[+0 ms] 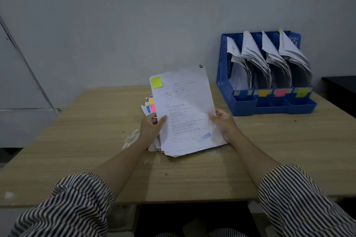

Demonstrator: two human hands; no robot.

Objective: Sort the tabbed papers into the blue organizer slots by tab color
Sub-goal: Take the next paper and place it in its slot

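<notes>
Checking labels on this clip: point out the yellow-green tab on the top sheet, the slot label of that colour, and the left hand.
yellow-green tab [156,82], head view, middle of the note.
yellow-green slot label [301,93], head view, centre of label.
left hand [152,126], head view, back of hand.

Desk: matt wood-grain surface with chipped pale patches; organizer: perforated blue plastic; papers: matt white paper; sleeves: striped cloth.
</notes>
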